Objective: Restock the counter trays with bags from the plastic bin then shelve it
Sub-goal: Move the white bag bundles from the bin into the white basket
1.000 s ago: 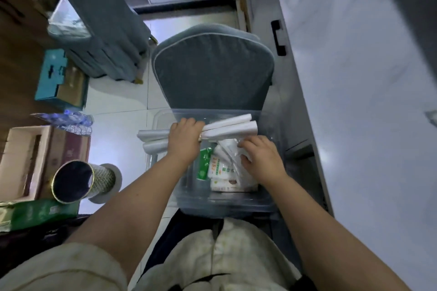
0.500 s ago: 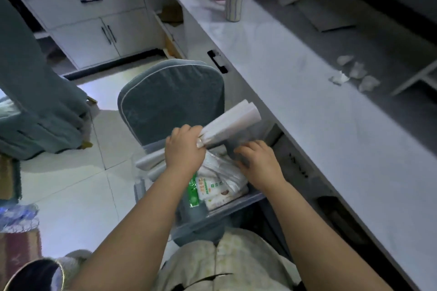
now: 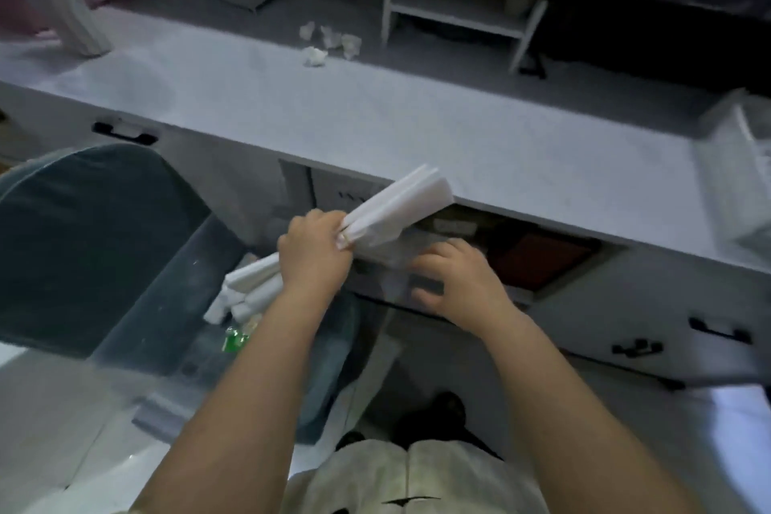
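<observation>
Pale grey surface (image 3: 375, 125) runs across the middle of the frame, from the left edge down to the right edge; some small crumpled white paper bits (image 3: 315, 56) lie on it near the top middle; behind them, at the upper right, stands a little white rack (image 3: 459, 17); a striped thing (image 3: 75, 12) stands at the upper left, too blurry to name; at the right edge a pale tray (image 3: 738, 179) sits on the surface, also blurry.

Under the surface are white drawers with a black handle (image 3: 125, 134) at the left; right of the middle there is an open dark space with something red-brown (image 3: 538, 263) inside.

A blue-grey chair (image 3: 91, 238) fills the left side; just beside it, low in the middle, is the clear plastic bin (image 3: 187, 367), with a green packet (image 3: 233, 336) inside.

The left grip (image 3: 313, 259) is curled tight around the middle of a bundle of white bags (image 3: 400, 204); the bundle is up above the bin, and its wide end points up and right, reaching the front edge of the surface.

The right grip (image 3: 459, 284) is at the far side of the bin, just beside the bundle, with bent fingers; I cannot tell if it holds anything.
</observation>
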Motion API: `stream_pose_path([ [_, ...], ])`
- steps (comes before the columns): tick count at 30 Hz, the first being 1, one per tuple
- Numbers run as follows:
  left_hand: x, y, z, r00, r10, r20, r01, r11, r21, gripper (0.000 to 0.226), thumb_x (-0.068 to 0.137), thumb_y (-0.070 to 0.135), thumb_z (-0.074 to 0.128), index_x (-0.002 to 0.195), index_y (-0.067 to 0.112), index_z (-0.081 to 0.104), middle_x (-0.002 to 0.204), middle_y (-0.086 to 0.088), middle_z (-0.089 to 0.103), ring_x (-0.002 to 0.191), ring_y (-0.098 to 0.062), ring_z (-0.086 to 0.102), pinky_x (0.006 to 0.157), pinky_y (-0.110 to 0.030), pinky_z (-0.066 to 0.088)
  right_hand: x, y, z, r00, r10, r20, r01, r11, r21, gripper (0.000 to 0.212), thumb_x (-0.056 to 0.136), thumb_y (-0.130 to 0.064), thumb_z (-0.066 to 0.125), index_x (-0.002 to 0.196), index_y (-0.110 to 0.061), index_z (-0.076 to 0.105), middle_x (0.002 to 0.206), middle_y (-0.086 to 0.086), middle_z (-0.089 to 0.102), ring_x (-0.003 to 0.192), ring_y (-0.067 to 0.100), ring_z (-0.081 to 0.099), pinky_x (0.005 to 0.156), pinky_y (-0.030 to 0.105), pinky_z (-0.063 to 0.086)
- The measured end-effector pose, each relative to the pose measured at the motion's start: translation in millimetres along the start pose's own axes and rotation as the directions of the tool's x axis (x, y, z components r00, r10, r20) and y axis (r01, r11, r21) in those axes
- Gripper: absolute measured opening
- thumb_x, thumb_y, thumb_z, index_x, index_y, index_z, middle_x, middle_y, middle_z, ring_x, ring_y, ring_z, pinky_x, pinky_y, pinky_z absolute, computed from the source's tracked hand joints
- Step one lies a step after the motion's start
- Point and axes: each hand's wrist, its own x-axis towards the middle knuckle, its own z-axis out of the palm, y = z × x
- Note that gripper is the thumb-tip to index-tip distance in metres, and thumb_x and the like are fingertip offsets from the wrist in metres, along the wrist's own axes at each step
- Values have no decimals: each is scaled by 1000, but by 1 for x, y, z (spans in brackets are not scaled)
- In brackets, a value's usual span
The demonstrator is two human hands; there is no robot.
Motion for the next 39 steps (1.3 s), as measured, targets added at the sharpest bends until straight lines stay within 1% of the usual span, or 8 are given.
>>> stream_pose_path([
  [4, -6, 91, 36, 968, 246, 46, -247, 969, 30, 14, 73, 19, 59, 86, 23, 63, 85, -4, 57, 84, -33, 51, 62, -36, 38, -78, 58, -28, 973, 206, -100, -209, 978, -14, 39, 77, -33, 72, 112, -16, 66, 111, 6, 64, 104, 31, 52, 86, 43, 45],
  [8, -24, 195, 75, 899, 425, 104, -426, 905, -9, 13, 74, 20, 60, 85, 26, 62, 77, 3, 48, 78, -26, 48, 62, -34, 31, -161, 119, -55, 910, 382, -162, -386, 922, 6, 40, 77, -30, 69, 115, -17, 65, 113, 2, 63, 105, 27, 49, 87, 37, 41],
  [15, -88, 414, 155, 758, 643, 111, -634, 766, -106, 24, 72, 17, 60, 94, 23, 66, 87, -4, 59, 86, -32, 53, 65, -34, 36, -329, 239, -108, 750, 625, -217, -625, 777, 77, 39, 79, -24, 68, 117, -20, 63, 119, 0, 59, 115, 24, 45, 95, 38, 38],
  [19, -128, 534, 188, 655, 747, 114, -730, 665, -159, 15, 68, 12, 59, 79, 22, 60, 74, 2, 47, 80, -30, 52, 61, -32, 28, -410, 296, -130, 640, 714, -283, -706, 692, 149, 35, 78, -24, 68, 113, -20, 66, 116, 0, 62, 112, 24, 47, 92, 39, 41],
  [22, -143, 591, 205, 616, 784, 77, -764, 618, -184, 16, 65, 9, 60, 76, 20, 61, 74, 0, 55, 76, -30, 54, 59, -32, 33, -444, 332, -142, 605, 743, -287, -726, 663, 183, 38, 77, -25, 68, 115, -22, 65, 120, -2, 61, 115, 22, 44, 95, 38, 39],
  [27, -118, 641, 220, 657, 753, 14, -739, 648, -185, 31, 65, 7, 60, 91, 23, 66, 75, 5, 46, 79, -29, 53, 63, -31, 31, -451, 393, -160, 614, 724, -314, -696, 685, 218, 36, 80, -24, 68, 115, -22, 64, 114, -3, 61, 109, 20, 47, 92, 34, 39],
  [34, -15, 712, 233, 689, 723, -52, -723, 679, -128, 28, 66, 9, 59, 89, 23, 65, 73, 2, 47, 77, -28, 48, 61, -32, 31, -367, 497, -217, 661, 637, -397, -622, 761, 183, 35, 81, -21, 69, 115, -19, 64, 117, -2, 60, 113, 21, 46, 94, 37, 41],
  [39, 58, 751, 241, 698, 712, -77, -709, 671, -219, 20, 67, 10, 59, 84, 20, 61, 74, 5, 45, 79, -27, 48, 60, -32, 33, -292, 565, -263, 600, 671, -436, -600, 738, 309, 36, 83, -26, 65, 118, -23, 60, 120, -4, 60, 116, 20, 44, 94, 39, 42],
])
